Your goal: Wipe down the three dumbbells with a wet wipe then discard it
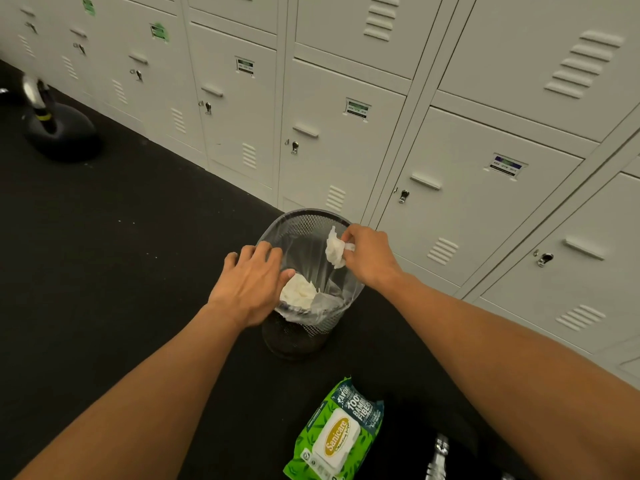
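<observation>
A black mesh waste bin (pixel 304 221) with a clear liner stands on the dark floor by the lockers. My right hand (pixel 370 258) pinches a crumpled white wet wipe (pixel 334 249) over the bin's open top. Another crumpled wipe (pixel 298 289) lies inside the liner. My left hand (pixel 251 282) rests on the bin's left rim, fingers spread and thumb toward the inside. A green pack of wipes (pixel 337 434) lies on the floor near me. A chrome dumbbell handle (pixel 438 457) shows at the bottom edge, mostly hidden under my right arm.
Grey metal lockers (pixel 450 150) run along the wall behind and to the right of the bin. A black kettlebell (pixel 59 128) with a silver handle sits on the floor at the far left. Dark rubber flooring (pixel 121 237) spreads between them.
</observation>
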### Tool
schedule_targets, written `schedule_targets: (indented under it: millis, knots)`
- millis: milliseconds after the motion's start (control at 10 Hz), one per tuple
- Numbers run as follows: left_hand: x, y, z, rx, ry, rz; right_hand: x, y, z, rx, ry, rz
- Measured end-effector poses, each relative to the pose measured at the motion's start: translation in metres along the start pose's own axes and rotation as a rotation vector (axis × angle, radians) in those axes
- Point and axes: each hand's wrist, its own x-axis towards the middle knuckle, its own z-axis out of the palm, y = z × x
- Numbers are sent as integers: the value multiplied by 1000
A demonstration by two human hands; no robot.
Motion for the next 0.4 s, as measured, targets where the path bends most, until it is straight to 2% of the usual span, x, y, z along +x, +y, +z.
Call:
schedule_targets:
  millis: [400]
  knots:
    - [0,-6,2,18,7,-15,4,0,16,-1,-67,-6]
